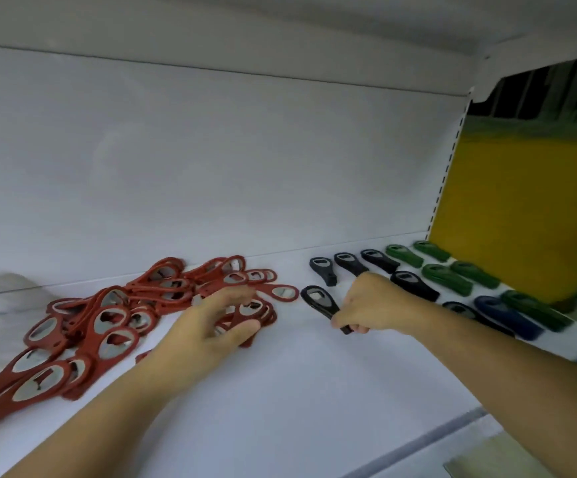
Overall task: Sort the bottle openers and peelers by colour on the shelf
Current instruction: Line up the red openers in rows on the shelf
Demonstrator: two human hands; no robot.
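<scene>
White shelf (297,391): one level, with a white back wall. A yellow panel (521,208) stands beyond its end at 2 o'clock.

Pile of red bottle openers (107,319): a loose, overlapping heap, from 8 to 10 o'clock on the shelf.

Green bottle openers (442,276): laid singly in rows at 3 o'clock, nearest the yellow panel.

Black bottle openers (349,263): laid singly, at 9 o'clock of the green group.

Left hand (211,326): over the pile's 3 o'clock edge. Fingers are spread and loosely curved, with the thumb apart. No grasp is visible.

Right hand (369,305): at 3 o'clock of the left hand, with the fingers curled round the handle of a black opener.

Blue bottle opener (501,313): lies beside the green group, at its 6 o'clock.

Held black opener (318,300): its head points to 10 o'clock, low over the shelf between the red pile and the black group. Contact with the shelf cannot be determined.
</scene>
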